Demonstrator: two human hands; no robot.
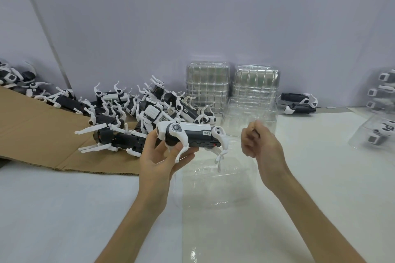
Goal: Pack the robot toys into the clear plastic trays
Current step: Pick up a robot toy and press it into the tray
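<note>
My left hand grips a black-and-white robot dog toy by its front end, holding it above the table with its legs hanging down. A clear plastic tray lies flat on the white table right under the toy. My right hand hovers just right of the toy with fingers curled, holding nothing. A pile of robot toys lies on the left, partly on cardboard.
Two tall stacks of clear trays stand against the back wall, with a loose clear tray in front. Flattened cardboard covers the left. One robot toy lies at the back right. Packed trays sit at the far right.
</note>
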